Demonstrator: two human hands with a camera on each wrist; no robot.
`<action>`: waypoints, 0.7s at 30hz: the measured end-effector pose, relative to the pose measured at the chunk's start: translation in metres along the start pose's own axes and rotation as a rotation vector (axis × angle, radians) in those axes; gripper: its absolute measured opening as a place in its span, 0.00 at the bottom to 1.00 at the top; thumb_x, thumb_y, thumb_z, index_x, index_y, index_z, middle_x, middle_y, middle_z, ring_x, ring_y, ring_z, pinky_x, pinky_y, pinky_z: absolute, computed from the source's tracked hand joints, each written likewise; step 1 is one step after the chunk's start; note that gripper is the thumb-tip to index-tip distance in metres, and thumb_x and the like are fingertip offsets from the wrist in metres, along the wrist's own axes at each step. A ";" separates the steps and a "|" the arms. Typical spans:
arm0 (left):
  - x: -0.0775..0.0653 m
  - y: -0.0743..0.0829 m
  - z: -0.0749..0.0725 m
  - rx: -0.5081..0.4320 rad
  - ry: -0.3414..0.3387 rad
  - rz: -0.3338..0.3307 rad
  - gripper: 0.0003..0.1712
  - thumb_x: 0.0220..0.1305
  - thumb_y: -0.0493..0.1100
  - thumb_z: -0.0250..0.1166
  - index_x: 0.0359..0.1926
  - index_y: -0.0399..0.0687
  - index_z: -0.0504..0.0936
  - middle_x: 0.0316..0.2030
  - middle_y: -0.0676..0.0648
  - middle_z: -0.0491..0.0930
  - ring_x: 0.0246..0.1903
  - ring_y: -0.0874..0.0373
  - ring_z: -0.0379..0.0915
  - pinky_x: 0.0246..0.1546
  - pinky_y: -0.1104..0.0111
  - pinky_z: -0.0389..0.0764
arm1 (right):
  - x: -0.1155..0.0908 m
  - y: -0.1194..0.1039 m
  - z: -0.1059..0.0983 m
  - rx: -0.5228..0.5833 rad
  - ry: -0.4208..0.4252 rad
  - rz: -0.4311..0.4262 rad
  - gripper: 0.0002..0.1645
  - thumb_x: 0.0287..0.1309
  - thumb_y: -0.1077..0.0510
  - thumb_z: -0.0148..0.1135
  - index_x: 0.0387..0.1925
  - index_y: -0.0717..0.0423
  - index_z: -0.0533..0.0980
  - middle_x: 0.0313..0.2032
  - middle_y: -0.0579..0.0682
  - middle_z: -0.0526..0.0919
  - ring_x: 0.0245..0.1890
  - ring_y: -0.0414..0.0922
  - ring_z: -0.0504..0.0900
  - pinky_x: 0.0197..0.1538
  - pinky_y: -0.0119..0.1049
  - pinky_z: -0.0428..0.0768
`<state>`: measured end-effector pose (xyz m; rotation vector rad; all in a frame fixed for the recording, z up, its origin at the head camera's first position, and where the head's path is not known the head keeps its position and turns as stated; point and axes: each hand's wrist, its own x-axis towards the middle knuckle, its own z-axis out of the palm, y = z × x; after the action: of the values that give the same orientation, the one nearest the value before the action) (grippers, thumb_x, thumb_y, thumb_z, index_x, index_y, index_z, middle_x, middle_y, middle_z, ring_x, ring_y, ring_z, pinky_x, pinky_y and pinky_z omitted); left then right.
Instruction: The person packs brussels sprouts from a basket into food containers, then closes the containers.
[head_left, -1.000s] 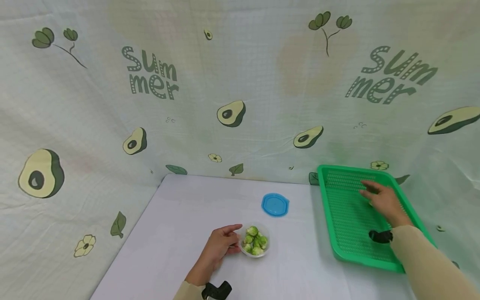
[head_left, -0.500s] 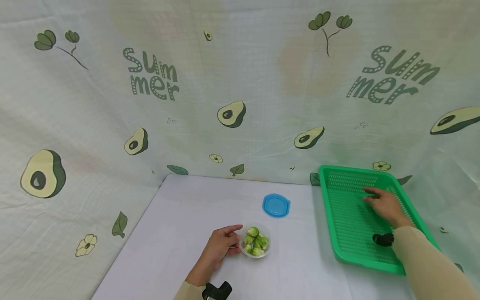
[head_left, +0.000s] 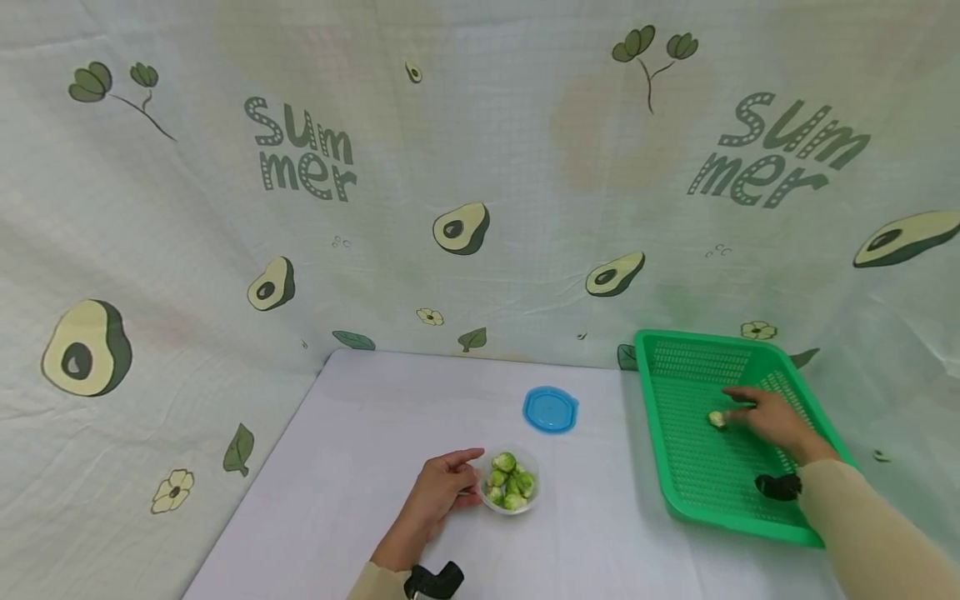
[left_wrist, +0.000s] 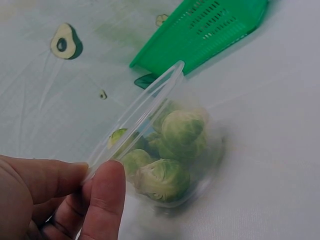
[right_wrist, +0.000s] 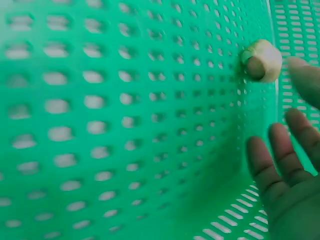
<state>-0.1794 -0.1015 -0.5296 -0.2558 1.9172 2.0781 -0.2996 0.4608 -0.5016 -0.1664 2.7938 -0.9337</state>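
In the head view my left hand (head_left: 444, 493) is beside a small clear plastic tub filled with several green Brussels sprouts (head_left: 512, 482). The left wrist view shows thumb and finger pinching the rim of that tub (left_wrist: 175, 75), which looks tilted from there. Over at the right, my right hand (head_left: 776, 423) reaches into a green plastic basket (head_left: 678, 467). One Brussels sprout (head_left: 717, 419) lies on the basket floor by its fingertips. Seen from the right wrist, the fingers are extended and spread, apart from the sprout (right_wrist: 270, 61) with its cut stem end showing.
A blue lid (head_left: 551, 410) lies flat on the white table (head_left: 397, 408), behind the tub. Cloth printed with avocados (head_left: 461, 228) hangs behind the table and basket. The basket's raised walls surround my right hand.
My right hand has shifted slightly toward me and right in the basket, and the single sprout now shows beside its fingers. My left hand and the tub have stayed put.
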 end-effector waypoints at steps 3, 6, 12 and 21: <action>0.000 -0.001 -0.001 -0.001 0.001 0.006 0.28 0.71 0.33 0.66 0.70 0.36 0.77 0.34 0.50 0.77 0.29 0.61 0.79 0.33 0.67 0.90 | -0.001 -0.001 0.003 -0.011 -0.057 -0.014 0.39 0.76 0.50 0.62 0.74 0.73 0.64 0.68 0.81 0.67 0.65 0.80 0.68 0.58 0.72 0.77; -0.001 -0.002 -0.001 -0.003 -0.001 0.012 0.28 0.71 0.33 0.67 0.70 0.36 0.77 0.35 0.50 0.77 0.30 0.60 0.79 0.33 0.68 0.90 | -0.001 -0.003 0.007 -0.012 -0.063 -0.045 0.37 0.74 0.52 0.64 0.72 0.73 0.67 0.66 0.79 0.71 0.64 0.79 0.70 0.57 0.71 0.78; -0.003 -0.001 -0.001 -0.005 -0.008 0.009 0.29 0.71 0.33 0.66 0.71 0.36 0.76 0.34 0.50 0.78 0.29 0.61 0.79 0.32 0.68 0.89 | 0.000 -0.014 0.016 0.003 -0.053 -0.078 0.32 0.73 0.54 0.66 0.68 0.72 0.73 0.63 0.75 0.77 0.59 0.72 0.79 0.55 0.63 0.83; -0.003 -0.001 0.001 -0.005 -0.007 0.008 0.28 0.70 0.33 0.67 0.70 0.36 0.78 0.34 0.50 0.77 0.29 0.61 0.79 0.32 0.69 0.89 | 0.006 -0.017 0.022 -0.035 0.008 -0.065 0.18 0.70 0.62 0.65 0.56 0.70 0.81 0.55 0.73 0.81 0.52 0.68 0.82 0.49 0.61 0.84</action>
<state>-0.1761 -0.1011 -0.5295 -0.2420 1.9129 2.0862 -0.2999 0.4331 -0.5095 -0.2600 2.8290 -0.9012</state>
